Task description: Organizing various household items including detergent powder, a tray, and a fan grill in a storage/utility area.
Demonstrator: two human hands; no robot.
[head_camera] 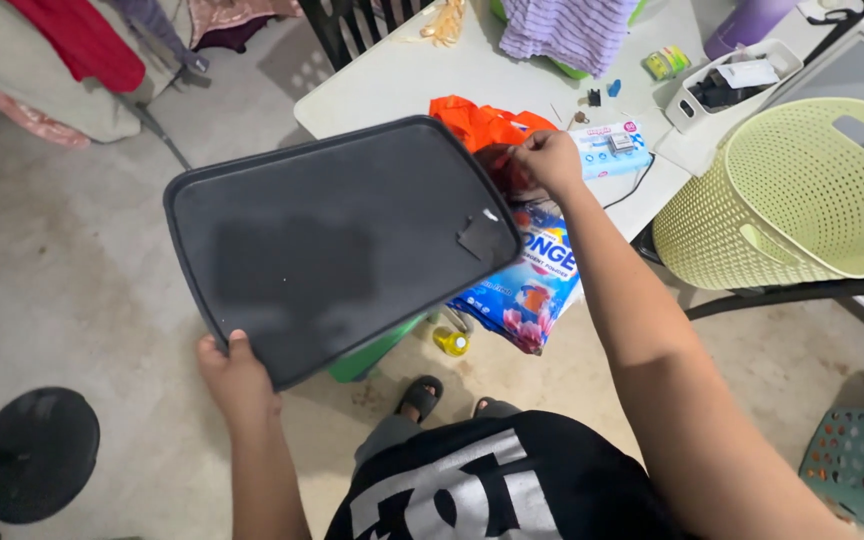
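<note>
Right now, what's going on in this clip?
A person holds a dark grey tray up above the floor. The left hand grips its near corner, and the right hand pinches its far edge. Behind it stands a white table, with a blue detergent bag below and a yellow-green basket alongside.

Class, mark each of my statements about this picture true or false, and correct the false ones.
1. The left hand holds the dark tray by its near edge. True.
2. The tray is bright red. False: it is dark grey.
3. The right hand is at the tray's far corner. True.
4. The yellow basket sits on the floor to the person's left. False: it is raised, to their right.
5. A blue bag hangs off the white table. True.
</note>
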